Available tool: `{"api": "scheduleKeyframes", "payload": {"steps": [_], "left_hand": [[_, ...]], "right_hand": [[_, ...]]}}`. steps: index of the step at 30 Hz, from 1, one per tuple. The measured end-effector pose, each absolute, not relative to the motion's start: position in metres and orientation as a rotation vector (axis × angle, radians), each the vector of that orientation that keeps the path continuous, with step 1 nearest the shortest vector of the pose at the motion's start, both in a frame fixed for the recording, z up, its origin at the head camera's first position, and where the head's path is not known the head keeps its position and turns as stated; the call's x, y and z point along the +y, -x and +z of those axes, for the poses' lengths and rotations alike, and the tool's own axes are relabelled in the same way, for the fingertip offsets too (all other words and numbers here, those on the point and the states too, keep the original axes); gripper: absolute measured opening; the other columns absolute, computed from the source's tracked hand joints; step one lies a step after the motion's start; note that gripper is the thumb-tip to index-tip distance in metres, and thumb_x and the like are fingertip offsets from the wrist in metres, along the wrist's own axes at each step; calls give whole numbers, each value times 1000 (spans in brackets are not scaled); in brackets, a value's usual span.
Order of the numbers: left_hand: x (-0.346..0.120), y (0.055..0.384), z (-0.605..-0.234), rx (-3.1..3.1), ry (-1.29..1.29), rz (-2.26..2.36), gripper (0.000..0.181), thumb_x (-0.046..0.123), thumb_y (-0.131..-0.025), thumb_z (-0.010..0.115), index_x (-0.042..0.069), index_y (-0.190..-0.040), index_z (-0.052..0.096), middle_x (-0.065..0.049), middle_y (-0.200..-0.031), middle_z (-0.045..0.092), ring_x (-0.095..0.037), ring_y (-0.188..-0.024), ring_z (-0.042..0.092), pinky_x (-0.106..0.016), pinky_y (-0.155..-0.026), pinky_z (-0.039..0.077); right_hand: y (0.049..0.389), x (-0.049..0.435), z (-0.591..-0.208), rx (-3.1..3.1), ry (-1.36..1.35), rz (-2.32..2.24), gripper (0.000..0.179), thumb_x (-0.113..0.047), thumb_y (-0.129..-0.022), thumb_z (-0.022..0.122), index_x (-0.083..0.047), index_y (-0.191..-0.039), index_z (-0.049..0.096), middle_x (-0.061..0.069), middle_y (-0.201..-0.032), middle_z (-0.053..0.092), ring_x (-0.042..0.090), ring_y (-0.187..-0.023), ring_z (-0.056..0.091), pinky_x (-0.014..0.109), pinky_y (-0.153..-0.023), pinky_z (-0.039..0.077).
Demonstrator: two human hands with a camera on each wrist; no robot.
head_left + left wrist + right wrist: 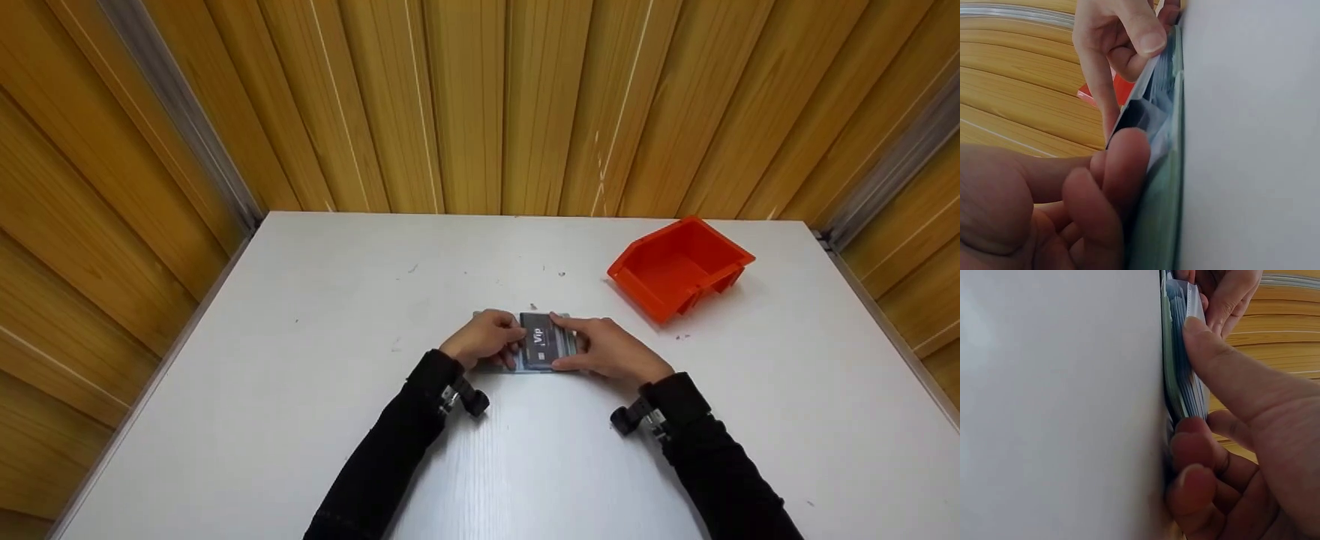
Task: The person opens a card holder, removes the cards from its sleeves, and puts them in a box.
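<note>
A card holder (510, 367) with clear plastic sleeves lies open and flat in front of me. On top is a dark card (538, 349) marked "Vip", sitting in or on a clear sleeve (1154, 115); which of the two is hard to tell. My left hand (486, 335) pinches the card's left edge, its fingers curled. From the right, my right hand (611, 351) grips the stacked sleeves (1182, 354), thumb near the front corner and a finger at the back corner. The holder's green-tinted side (1162, 191) shows under my left fingers.
An orange-red plastic bin (679, 262) stands at the back right of the white table (300, 420), past my right hand. Wood-patterned walls (465, 105) enclose the table's back and sides. A wrist camera is strapped to each black sleeve.
</note>
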State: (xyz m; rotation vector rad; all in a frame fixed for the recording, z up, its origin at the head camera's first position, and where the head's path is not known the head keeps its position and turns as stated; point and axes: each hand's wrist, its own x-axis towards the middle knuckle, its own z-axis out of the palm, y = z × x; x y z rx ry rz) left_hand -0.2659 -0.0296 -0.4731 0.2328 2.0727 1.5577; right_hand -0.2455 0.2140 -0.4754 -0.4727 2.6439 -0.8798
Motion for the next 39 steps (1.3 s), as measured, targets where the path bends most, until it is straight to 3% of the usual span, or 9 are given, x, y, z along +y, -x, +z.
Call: {"api": "scheduleKeyframes", "payload": {"steps": [3,6,10,13,17,21,31,39], "left_hand": [[-32,266,-472,2065,-224,1573,20,8,-104,59,4,-84,59,-4,-72,60,-11,-50,62,-20,-45,45],[-33,266,-472,2067,-225,1580,20,6,-104,58,3,-84,57,-4,-72,60,-11,-50,62,-20,-46,46],[-34,266,-471,2104,-233,1560,21,5,-103,58,3,-83,56,-4,-72,58,-9,-50,60,-19,-47,47],[-35,266,-470,2136,-242,1524,23,5,-104,58,4,-81,56,-3,-71,57,-8,-50,57,-19,-47,47],[-38,267,-468,2159,-250,1491,25,5,-104,58,5,-79,55,-3,-71,57,-8,-50,56,-19,-48,48],[-41,267,-467,2173,-251,1470,25,5,-104,57,5,-79,55,-3,-71,57,-8,-50,56,-19,-48,49],[-50,268,-464,2235,-283,1405,23,6,-104,57,3,-81,57,-4,-72,57,-8,-51,59,-20,-51,52],[-59,271,-460,2242,-278,1352,22,8,-104,58,6,-83,56,-4,-76,59,-8,-55,59,-19,-54,51]], "right_hand": [[246,213,-475,2642,463,-882,87,-47,-83,85,-28,-158,44,2,-86,44,20,-84,47,31,-70,34],[246,213,-475,2646,461,-886,88,-47,-83,86,-28,-157,44,4,-107,60,21,-96,50,34,-78,36],[245,212,-475,2641,457,-899,88,-47,-82,86,-28,-157,44,5,-129,61,23,-105,50,37,-83,37],[245,213,-475,2634,450,-904,88,-47,-82,86,-29,-157,44,3,-108,57,21,-97,49,34,-76,35],[245,214,-476,2639,447,-900,87,-47,-82,86,-31,-157,44,1,-86,38,20,-83,44,30,-67,30],[244,215,-476,2639,444,-908,88,-48,-81,86,-31,-156,44,1,-82,36,19,-79,43,28,-63,28],[246,214,-475,2628,422,-901,88,-47,-81,87,-31,-157,44,2,-80,48,19,-74,48,26,-60,34],[247,214,-477,2630,441,-894,88,-48,-82,86,-31,-157,44,2,-82,44,20,-77,47,27,-63,33]]}}
